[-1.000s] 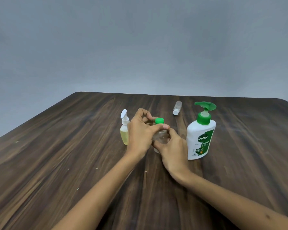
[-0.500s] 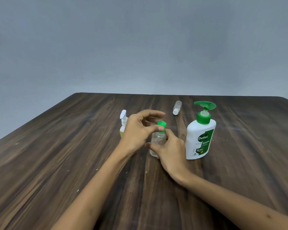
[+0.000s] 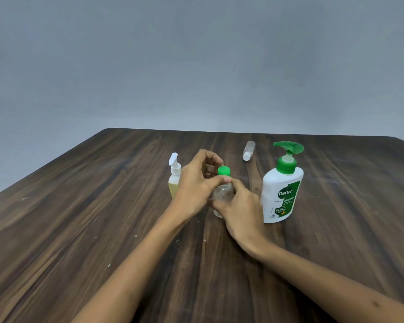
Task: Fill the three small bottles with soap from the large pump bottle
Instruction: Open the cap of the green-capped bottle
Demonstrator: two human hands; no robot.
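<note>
Both hands on the small clear plastic bottle with the green screw cap (image 3: 222,192), upright on the dark wood-grain tabletop (image 3: 79,217), just left of the large white pump bottle with green pump head (image 3: 282,194). Right hand (image 3: 241,210) wraps the clear body low down: grip closed on the bottle, there to stop it turning or tipping. Left hand (image 3: 196,183) comes in from the far-left side of it, thumb and fingers curled at the neck right under the green cap (image 3: 224,170). Looks like a twisting pinch on the cap or neck, but fingers overlap there so I can't say exactly which part it holds. My read: cap coming off so the bottle can be filled. Inside looks empty.

Small bottle with white flip-top and yellowish liquid (image 3: 174,183) stands upright left of the pump bottle, partly behind the left hand; likely already filled. Third small clear bottle with white cap (image 3: 248,150) lies on its side behind and left of the pump bottle, well apart from the hands.

Pump nozzle points roughly right, away from the held bottle, so it needs reorienting, or the bottle gets brought under it.

Tabletop has a few pale specks. Plain grey wall (image 3: 196,66) behind, nothing else in the room visible.
</note>
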